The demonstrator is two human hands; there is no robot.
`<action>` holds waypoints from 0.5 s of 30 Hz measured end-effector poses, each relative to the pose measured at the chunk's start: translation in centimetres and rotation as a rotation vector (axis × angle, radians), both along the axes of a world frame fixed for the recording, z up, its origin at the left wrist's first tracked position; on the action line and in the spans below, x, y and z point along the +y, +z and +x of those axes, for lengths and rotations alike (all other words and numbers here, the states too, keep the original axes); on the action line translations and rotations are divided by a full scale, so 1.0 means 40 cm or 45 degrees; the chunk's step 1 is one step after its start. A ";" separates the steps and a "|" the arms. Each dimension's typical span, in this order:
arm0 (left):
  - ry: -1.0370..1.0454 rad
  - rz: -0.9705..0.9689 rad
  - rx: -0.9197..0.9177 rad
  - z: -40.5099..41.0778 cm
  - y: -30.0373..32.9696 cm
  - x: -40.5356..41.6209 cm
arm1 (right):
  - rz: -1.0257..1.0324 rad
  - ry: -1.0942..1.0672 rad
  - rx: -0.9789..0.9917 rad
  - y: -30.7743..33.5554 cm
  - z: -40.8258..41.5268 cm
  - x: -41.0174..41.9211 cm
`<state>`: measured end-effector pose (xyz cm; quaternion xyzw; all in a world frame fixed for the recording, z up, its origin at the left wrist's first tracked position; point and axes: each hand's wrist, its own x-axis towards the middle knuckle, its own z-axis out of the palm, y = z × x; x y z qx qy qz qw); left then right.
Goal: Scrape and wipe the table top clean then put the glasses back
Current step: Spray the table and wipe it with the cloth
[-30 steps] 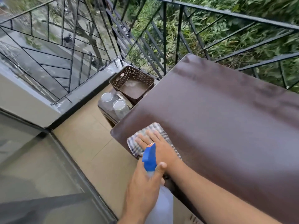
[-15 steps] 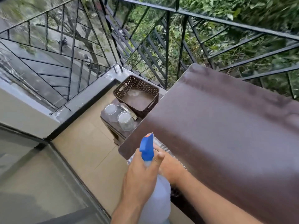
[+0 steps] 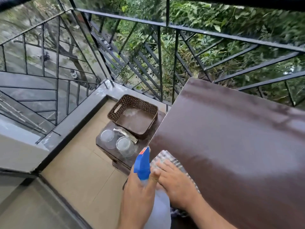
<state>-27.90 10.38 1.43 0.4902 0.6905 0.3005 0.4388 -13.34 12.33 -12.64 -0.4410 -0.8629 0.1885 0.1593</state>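
A dark brown table top [image 3: 231, 138] fills the right side, with faint smears on it. My right hand [image 3: 175, 182] lies flat on a checked cloth [image 3: 166, 158] at the table's near left corner. My left hand [image 3: 140, 194] grips a white spray bottle [image 3: 160, 210] with a blue trigger head [image 3: 142, 164], held just left of the cloth. Two clear glasses [image 3: 107, 138] [image 3: 124, 145] stand on a low brown stool [image 3: 105, 151] left of the table. A metal scraper [image 3: 126, 135] lies behind them.
A brown perforated basket [image 3: 115, 111] sits on the stool next to the table edge. A black metal railing [image 3: 165, 63] runs behind the table and along the left. Beige floor tiles [image 3: 79, 162] lie left of the stool, and a glass panel [image 3: 24, 204] at the lower left.
The view has tilted up and shifted. My right hand still presses the cloth at the table's corner. The spray bottle in my left hand has risen slightly beside it.
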 end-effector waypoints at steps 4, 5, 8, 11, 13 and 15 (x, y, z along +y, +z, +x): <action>0.065 0.020 -0.086 -0.005 0.006 0.032 | -0.053 -0.046 0.244 0.028 0.006 -0.005; 0.063 0.016 -0.094 -0.007 0.006 0.036 | -0.064 -0.083 0.304 0.038 0.005 -0.005; 0.054 -0.019 -0.083 -0.008 0.025 0.047 | -0.123 -0.238 0.478 0.066 0.006 -0.004; 0.113 0.037 -0.130 -0.004 0.042 0.057 | -0.246 -0.592 0.745 0.099 0.004 -0.001; 0.121 0.076 -0.130 0.000 0.039 0.060 | -0.442 -0.904 0.972 0.116 -0.002 0.016; 0.167 0.111 -0.165 0.005 0.052 0.061 | -0.728 -1.095 1.483 0.152 -0.003 0.046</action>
